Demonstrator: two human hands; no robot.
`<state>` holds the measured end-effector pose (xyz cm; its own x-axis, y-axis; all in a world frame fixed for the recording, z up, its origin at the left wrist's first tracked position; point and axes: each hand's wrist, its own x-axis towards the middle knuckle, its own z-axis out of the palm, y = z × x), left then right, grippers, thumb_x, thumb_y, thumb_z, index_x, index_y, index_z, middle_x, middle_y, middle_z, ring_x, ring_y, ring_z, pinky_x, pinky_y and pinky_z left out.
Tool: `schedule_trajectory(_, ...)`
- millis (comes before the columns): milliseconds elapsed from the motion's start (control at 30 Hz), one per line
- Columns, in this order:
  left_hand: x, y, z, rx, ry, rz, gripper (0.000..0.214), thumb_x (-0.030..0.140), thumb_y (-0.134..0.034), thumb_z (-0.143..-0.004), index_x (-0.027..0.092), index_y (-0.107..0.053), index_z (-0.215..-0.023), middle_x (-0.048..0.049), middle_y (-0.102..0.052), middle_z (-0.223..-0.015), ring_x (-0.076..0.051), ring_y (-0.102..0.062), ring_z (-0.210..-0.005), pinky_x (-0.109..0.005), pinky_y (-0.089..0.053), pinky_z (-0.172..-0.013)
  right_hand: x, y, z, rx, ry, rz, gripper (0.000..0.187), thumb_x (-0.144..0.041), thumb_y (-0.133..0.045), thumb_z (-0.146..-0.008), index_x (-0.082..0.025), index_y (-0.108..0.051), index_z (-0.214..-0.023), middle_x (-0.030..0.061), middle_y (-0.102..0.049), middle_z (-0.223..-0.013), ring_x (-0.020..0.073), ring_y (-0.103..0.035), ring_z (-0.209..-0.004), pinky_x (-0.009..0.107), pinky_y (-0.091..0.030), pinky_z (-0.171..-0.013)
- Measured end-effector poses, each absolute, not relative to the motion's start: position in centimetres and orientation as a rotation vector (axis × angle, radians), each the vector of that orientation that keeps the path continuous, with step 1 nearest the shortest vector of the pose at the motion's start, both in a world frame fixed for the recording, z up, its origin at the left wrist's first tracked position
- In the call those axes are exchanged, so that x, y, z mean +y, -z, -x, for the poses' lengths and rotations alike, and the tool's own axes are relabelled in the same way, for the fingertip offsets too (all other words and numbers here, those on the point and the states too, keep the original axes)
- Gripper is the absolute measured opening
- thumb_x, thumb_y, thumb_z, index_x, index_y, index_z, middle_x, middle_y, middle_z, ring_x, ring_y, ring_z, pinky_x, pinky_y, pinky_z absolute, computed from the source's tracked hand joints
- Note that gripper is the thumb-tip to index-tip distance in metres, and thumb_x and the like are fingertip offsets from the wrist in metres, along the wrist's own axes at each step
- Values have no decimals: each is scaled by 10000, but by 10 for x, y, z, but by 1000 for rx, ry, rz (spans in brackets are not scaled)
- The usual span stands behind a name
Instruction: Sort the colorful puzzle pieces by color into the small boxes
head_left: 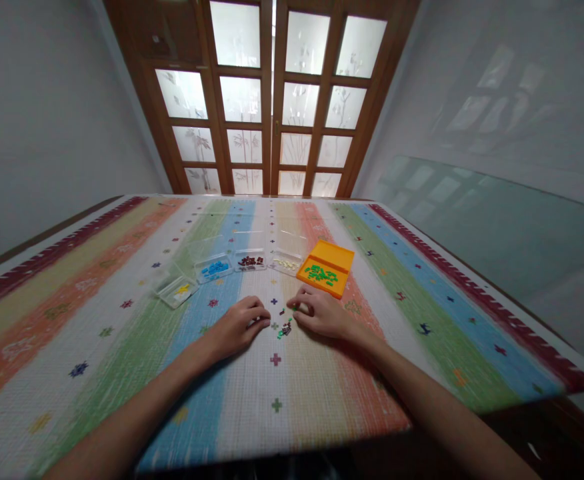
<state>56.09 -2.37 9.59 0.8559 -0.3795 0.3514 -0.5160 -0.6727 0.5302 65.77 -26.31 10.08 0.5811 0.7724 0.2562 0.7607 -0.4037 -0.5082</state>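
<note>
A small loose group of green and dark brown pieces (285,329) lies on the striped tablecloth between my hands. My right hand (322,315) is just right of the group, thumb and forefinger bent towards each other around a small green piece (295,308). To the left of the pieces, my left hand (242,325) rests with its fingers curled and the tips close together; whether anything is in them is too small to see. Beyond my right hand an orange box (344,262) lies with its lid up, holding several green pieces (322,275).
Clear lidded boxes stand in an arc behind my hands: one with yellow pieces (183,290), one with blue pieces (215,269), one with dark brown pieces (251,261) and one with cream pieces (286,264). The tablecloth (275,383) covers the table up to the wooden glazed doors (273,100).
</note>
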Motion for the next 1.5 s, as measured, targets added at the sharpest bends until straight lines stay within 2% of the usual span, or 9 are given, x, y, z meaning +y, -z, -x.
schedule_trajectory(233,-39,-90,-568,-564,-351,-2386,236,112,-543,-893,171,-721,-1036,-71,-676,-892,-188,-623,-841,-334,-514,-803,-260,-98,-655,-1368,38,2184,283,-131,-590,-923,-207,-754,-1141,43,-619,-921,164,-580,-828,274,-438,-745)
schedule_trajectory(300,-44,-91,-569,-523,-344,-2409,225,116,-562,-866,166,-724,-1014,-70,-667,-880,-193,-618,-830,-336,-509,-791,-259,-98,-654,-1382,49,2179,279,-115,-590,-920,-213,-765,-1114,42,-618,-912,162,-576,-810,273,-434,-737)
schedule_trajectory(467,-55,-92,-571,-477,-340,-2457,165,242,-573,-931,170,-718,-901,-62,-621,-864,-199,-603,-836,-338,-500,-789,-260,-97,-655,-1334,51,2180,240,-94,-607,-887,-198,-770,-1028,39,-615,-910,159,-579,-804,274,-439,-737)
schedule_trajectory(567,-58,-93,-573,-458,-322,-2482,161,229,-571,-932,171,-709,-871,-53,-597,-852,-195,-594,-835,-337,-496,-803,-262,-97,-656,-1299,38,2183,193,-101,-620,-876,-182,-762,-979,35,-603,-903,154,-578,-800,273,-441,-739)
schedule_trajectory(767,-56,-96,-577,-482,-286,-2464,155,159,-568,-882,165,-722,-869,-50,-589,-846,-191,-583,-827,-340,-495,-805,-262,-99,-655,-1368,34,2150,216,-148,-608,-922,-194,-767,-1061,47,-600,-931,167,-574,-828,297,-436,-766)
schedule_trajectory(867,-52,-101,-574,-525,-315,-2430,199,107,-566,-822,170,-728,-919,-54,-604,-866,-197,-589,-861,-347,-496,-824,-261,-98,-655,-1334,32,2142,189,-137,-624,-902,-195,-769,-1009,39,-595,-927,161,-569,-824,289,-434,-764)
schedule_trajectory(1133,-55,-109,-557,-631,-277,-2378,96,249,-643,-857,191,-714,-887,-59,-597,-899,-210,-578,-901,-358,-505,-814,-266,-106,-651,-1338,-34,2012,233,-70,-610,-780,-199,-746,-919,23,-585,-913,135,-540,-738,258,-438,-690)
schedule_trajectory(1267,-54,-105,-557,-648,-262,-2384,117,206,-595,-869,192,-710,-852,-60,-599,-879,-208,-578,-903,-342,-494,-803,-266,-108,-649,-1439,-97,1997,267,-68,-589,-756,-214,-761,-900,29,-597,-940,142,-552,-755,281,-457,-730)
schedule_trajectory(1500,-45,-103,-559,-640,-257,-2433,163,99,-585,-741,186,-705,-809,-53,-592,-864,-209,-578,-881,-341,-494,-788,-267,-108,-646,-1465,-131,1984,252,-81,-585,-697,-219,-758,-818,21,-593,-897,147,-545,-731,284,-447,-704)
